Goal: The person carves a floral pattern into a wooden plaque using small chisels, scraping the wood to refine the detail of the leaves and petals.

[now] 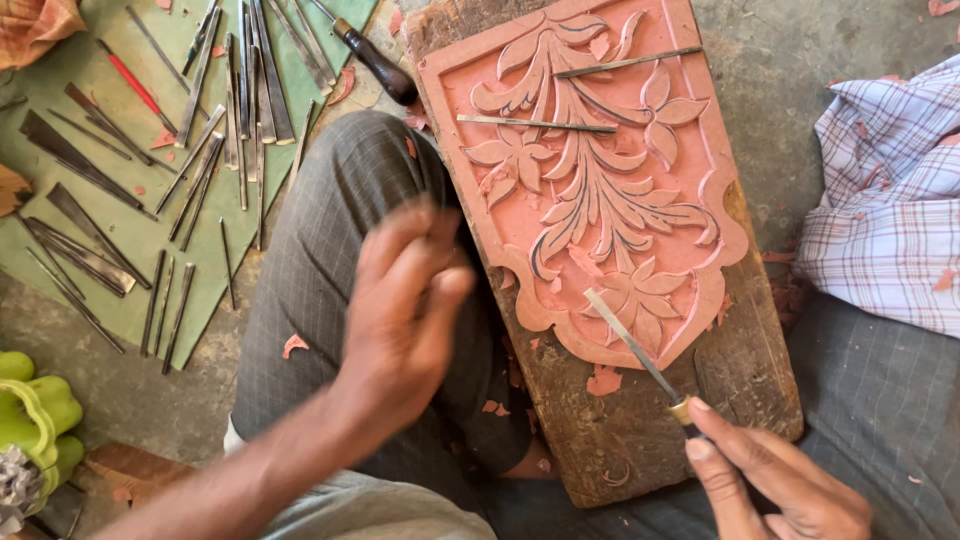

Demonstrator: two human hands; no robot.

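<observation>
Pink carved panel (590, 190): we see right hand (775, 480) pinching chisel (632, 345) w/ tip on it; left hand (405, 310) raised, blurred, fingers loosely apart, holding nothing.

Daylight was bright and even, soft on the carved panel (590, 190), with only faint shadows beside the chisels on the green mat (130, 270). My left hand (405, 310) was smeared with motion blur (fingers barely distinct), while my right hand (775, 485) and its chisel (635, 350) stayed sharp. No glare showed anywhere.
</observation>
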